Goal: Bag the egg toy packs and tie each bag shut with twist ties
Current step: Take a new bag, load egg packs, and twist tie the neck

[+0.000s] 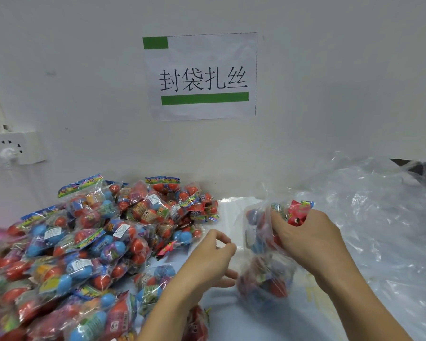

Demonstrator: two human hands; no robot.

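Right hand (308, 238) grips the gathered neck of a clear plastic bag (263, 267) stuffed with colourful egg toy packs, standing right of centre. Left hand (207, 259) beside it, fingers loosely curled, holding nothing visible. Heap of loose red-and-blue egg packs (84, 242) lies left.

Single head-worn view, close above the white plastic-covered worktable (231, 207), facing forward and downward toward the plain white wall (330, 82) behind it. No second view.
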